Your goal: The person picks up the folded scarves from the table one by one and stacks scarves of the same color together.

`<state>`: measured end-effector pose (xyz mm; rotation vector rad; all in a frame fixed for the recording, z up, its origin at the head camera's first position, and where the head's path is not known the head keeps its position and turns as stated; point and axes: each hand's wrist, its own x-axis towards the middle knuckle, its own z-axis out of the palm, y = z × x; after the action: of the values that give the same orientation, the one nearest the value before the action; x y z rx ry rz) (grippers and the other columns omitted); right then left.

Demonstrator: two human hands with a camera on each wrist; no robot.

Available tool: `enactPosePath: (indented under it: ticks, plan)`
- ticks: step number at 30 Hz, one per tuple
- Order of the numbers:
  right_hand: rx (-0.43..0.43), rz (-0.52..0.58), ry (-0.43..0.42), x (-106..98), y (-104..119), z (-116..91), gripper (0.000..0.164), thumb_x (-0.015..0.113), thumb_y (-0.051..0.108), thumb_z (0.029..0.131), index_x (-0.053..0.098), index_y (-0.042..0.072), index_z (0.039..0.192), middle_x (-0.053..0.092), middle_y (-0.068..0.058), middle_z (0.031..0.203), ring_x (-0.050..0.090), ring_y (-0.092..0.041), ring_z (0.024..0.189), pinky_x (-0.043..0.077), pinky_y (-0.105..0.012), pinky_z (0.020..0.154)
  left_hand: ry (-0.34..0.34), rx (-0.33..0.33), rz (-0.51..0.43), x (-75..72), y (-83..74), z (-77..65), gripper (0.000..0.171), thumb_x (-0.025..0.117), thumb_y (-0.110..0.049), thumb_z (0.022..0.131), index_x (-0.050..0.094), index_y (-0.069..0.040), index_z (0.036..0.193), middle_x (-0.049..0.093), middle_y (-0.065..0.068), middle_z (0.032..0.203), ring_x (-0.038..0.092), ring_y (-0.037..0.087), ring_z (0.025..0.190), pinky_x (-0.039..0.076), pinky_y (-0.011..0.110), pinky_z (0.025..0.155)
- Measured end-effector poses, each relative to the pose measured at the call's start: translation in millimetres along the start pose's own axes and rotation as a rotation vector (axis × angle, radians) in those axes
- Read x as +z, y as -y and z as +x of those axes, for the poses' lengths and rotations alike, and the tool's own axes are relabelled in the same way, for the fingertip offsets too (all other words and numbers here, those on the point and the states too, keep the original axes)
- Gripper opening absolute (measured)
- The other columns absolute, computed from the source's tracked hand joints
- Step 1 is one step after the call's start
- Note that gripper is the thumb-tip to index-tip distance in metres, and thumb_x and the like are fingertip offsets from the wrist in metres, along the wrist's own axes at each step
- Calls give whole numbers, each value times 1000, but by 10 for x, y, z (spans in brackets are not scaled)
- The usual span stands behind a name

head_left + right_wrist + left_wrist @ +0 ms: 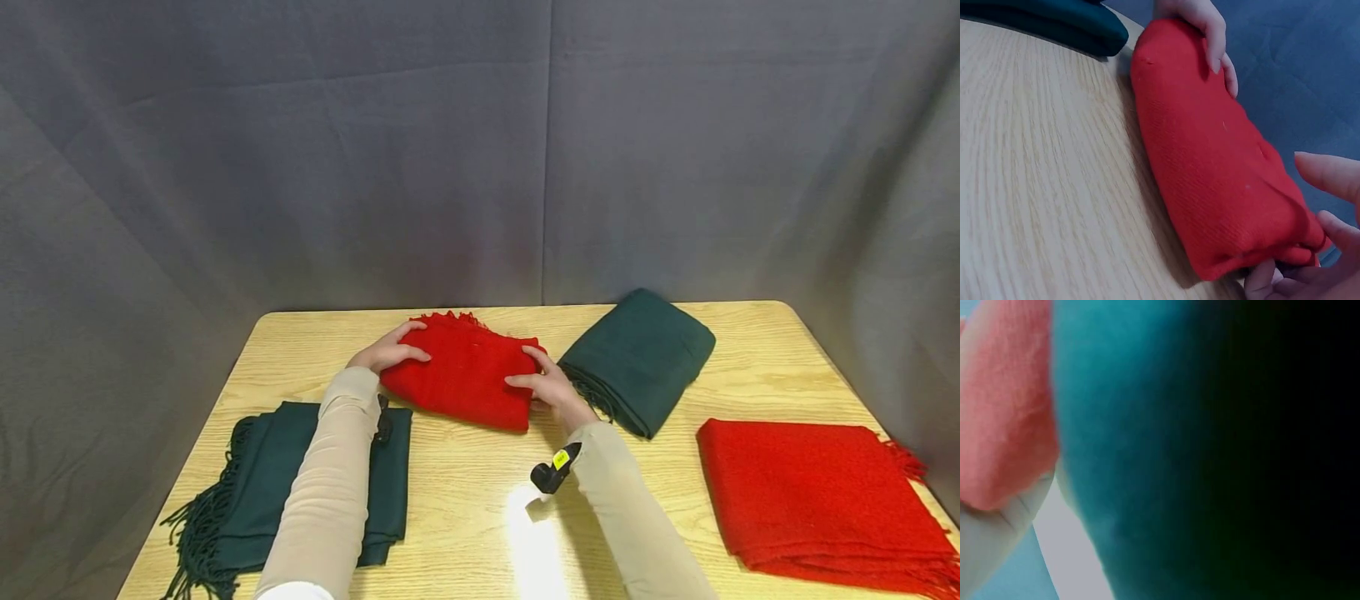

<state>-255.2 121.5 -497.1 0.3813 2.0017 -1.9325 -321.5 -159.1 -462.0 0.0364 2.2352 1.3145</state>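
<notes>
A folded red scarf point(461, 371) with a fringe along its back edge lies at the far middle of the table, one hand at each end. My left hand point(390, 348) grips its left end, thumb on top; in the left wrist view, fingers point(1016, 512) curl beneath the red cloth point(1007, 400). At the right end is my right hand point(553, 385). In the right wrist view, that hand point(1319, 275) has its lower fingers curled at the scarf's edge, the thumb raised off the cloth. A dark sleeve-like blur covers much of the left wrist view.
A folded dark green scarf point(262, 492) lies under my left forearm, its fringe to the left. Another green scarf point(648, 358) sits at the back right, close to my right hand. A second red scarf point(817, 500) is at the front right. Grey curtains point(405, 167) hang behind the table.
</notes>
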Motion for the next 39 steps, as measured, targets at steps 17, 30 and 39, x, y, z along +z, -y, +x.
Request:
enactPosePath:
  ticks: [17, 30, 39]
  plan:
    - [-25, 78, 41, 67, 174, -242, 74, 66, -1, 74, 36, 20, 138, 34, -15, 135, 42, -34, 114, 48, -45, 82, -6, 92, 6, 30, -13, -33, 75, 67, -9, 73, 33, -24, 138, 27, 12, 140, 33, 33, 119, 42, 42, 88]
    - [-40, 95, 6, 81, 193, -264, 74, 61, -9, 73, 37, 17, 138, 35, -15, 134, 42, -34, 113, 46, -47, 85, -42, 172, 8, 47, -14, -42, 63, 66, -5, 71, 42, -17, 128, 34, 12, 135, 36, 32, 115, 40, 41, 89]
    - [-64, 107, 28, 33, 226, -244, 74, 60, -9, 73, 36, 17, 138, 38, -16, 129, 46, -33, 107, 50, -45, 76, -57, 131, -25, 27, -121, -119, 65, 69, -5, 71, 40, -16, 128, 38, 13, 130, 42, 32, 110, 49, 38, 79]
